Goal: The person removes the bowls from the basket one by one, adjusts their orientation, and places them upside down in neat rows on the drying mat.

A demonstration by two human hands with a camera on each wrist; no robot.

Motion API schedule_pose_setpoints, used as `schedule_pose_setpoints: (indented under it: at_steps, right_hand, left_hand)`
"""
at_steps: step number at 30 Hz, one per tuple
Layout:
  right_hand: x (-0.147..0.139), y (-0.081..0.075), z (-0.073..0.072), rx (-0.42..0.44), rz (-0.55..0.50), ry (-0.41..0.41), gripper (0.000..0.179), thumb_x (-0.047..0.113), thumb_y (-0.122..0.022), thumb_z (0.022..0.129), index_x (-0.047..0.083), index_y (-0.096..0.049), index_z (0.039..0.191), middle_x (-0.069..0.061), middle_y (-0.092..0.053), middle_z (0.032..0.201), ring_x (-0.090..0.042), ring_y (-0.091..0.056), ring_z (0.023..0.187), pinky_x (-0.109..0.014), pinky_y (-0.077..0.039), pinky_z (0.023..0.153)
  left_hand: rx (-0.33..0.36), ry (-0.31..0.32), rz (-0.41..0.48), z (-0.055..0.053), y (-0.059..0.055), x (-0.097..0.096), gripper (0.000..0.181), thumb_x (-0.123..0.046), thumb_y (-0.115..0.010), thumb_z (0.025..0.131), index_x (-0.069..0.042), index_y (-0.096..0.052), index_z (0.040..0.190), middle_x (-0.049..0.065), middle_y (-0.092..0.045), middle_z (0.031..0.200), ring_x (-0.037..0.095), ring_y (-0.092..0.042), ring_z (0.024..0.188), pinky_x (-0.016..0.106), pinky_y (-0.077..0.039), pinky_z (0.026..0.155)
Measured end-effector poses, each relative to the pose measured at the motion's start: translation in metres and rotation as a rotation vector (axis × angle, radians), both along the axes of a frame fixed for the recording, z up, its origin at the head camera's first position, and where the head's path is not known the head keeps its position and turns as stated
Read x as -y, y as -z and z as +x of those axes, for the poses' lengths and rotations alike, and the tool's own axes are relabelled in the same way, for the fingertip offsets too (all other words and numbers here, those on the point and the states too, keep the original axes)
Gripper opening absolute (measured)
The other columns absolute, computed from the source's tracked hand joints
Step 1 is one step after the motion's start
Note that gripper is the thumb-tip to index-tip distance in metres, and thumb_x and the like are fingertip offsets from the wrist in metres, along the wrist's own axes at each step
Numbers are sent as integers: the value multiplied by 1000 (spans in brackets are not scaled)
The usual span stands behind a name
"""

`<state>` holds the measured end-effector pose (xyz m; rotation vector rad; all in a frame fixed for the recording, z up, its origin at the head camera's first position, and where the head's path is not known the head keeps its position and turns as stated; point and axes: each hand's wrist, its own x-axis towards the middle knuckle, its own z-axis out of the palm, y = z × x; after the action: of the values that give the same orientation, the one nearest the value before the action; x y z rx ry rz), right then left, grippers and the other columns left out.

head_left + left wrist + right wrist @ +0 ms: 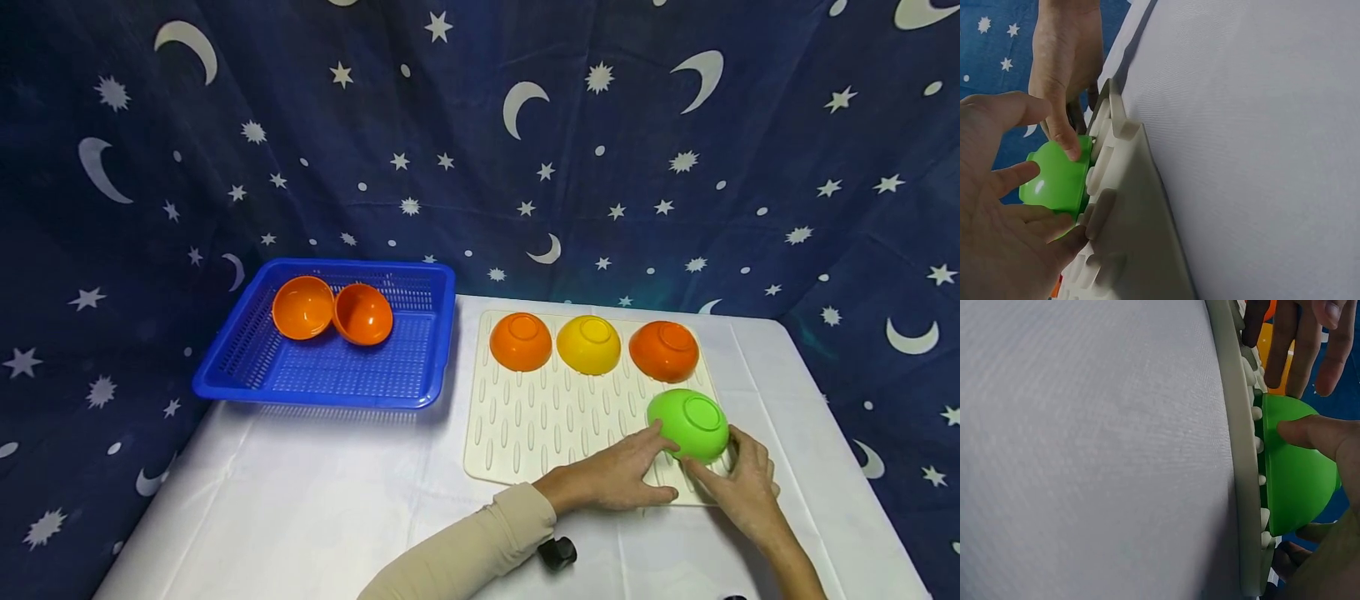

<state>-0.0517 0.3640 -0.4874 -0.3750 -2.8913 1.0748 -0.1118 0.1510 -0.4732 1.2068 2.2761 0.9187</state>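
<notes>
An upside-down green bowl (688, 425) sits at the right front of a cream ridged mat (517, 462). My right hand (750, 487) grips it, with the thumb on its near side and the fingers round its right side. On the bowl's left is my left hand (622, 473), fingers extended and fingertips at the bowl's side; the left wrist view shows its thumb held away from the bowl. Behind, in a row on the mat, an orange bowl (521, 342), a yellow bowl (588, 346) and a darker orange bowl (664, 352) stand upside down.
A blue plastic basket (322, 398) is at the left of the white-covered table (315, 492). Inside lie two orange bowls, one left (303, 308) and one right (363, 315). Near my left sleeve is a small black object (558, 552). A starry blue curtain (465, 117) hangs behind.
</notes>
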Motion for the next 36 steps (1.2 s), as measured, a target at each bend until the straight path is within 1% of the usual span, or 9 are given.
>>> schedule_pose_setpoints:
  at_steps: [8,11,13,15,18,21,23,30,36]
  right_hand:
    - [-3,-4,-2,50,-14,-25,96,38,-67,95,-19,-13,150,-44,-13,146,-63,-12,133,-76,-17,91]
    - [-10,-7,-5,55,-112,-21,82,36,-54,102,-17,-15,151,-43,-14,148,-61,-16,135,-76,-17,100]
    - [-18,-8,-6,37,-162,-7,72,34,-42,107,-17,-18,152,-43,-20,149,-59,-23,135,-64,-20,112]
    - [-28,-8,-6,-9,-165,7,63,30,-32,110,-17,-23,150,-42,-30,146,-58,-32,132,-50,-26,115]
    - [-40,-4,-6,-43,-53,-2,55,24,-29,111,-17,-32,147,-41,-38,141,-59,-32,130,-51,-27,113]
    - [-47,1,-3,-16,61,-35,52,21,-31,109,-16,-34,145,-42,-33,142,-62,-23,132,-75,-18,103]
    - [-49,5,2,13,108,-74,53,21,-32,109,-16,-31,146,-43,-27,145,-63,-15,135,-78,-12,103]
    - [-48,18,23,-1,202,-258,57,19,-30,111,-23,-19,148,-44,-11,154,-55,5,146,-65,9,114]
    - [-51,26,36,-1,251,-284,59,20,-29,111,-18,-12,152,-38,-3,159,-45,14,149,-62,17,112]
  left_hand:
    - [-78,15,-49,-1,1,3,54,-41,-59,102,-17,-47,149,8,-20,166,16,-11,152,24,-15,116]
    - [-82,-2,-32,-4,0,10,53,-40,-58,102,-16,-48,148,7,-24,164,18,-14,152,26,-18,117]
    - [-86,-7,-21,-4,-2,16,52,-40,-58,102,-16,-49,147,6,-27,163,18,-16,151,27,-20,116]
    - [-94,-5,-8,-5,-5,23,52,-39,-58,102,-16,-48,147,6,-28,162,19,-17,151,27,-21,116]
    - [-112,-8,2,-3,-12,35,52,-40,-58,102,-18,-48,148,5,-28,162,19,-16,151,28,-21,117]
    - [-131,-14,18,-1,-19,51,53,-39,-58,102,-18,-47,149,4,-27,162,19,-16,152,28,-22,117]
    - [-144,-17,29,1,-23,63,53,-38,-59,101,-17,-47,149,4,-27,162,18,-16,151,28,-22,116]
    - [-213,-55,94,6,-39,113,52,-33,-63,100,-14,-48,146,7,-29,160,21,-19,151,33,-25,117]
    - [-253,-84,195,2,-48,155,44,-25,-66,98,-13,-55,139,7,-39,154,16,-31,145,35,-34,114]
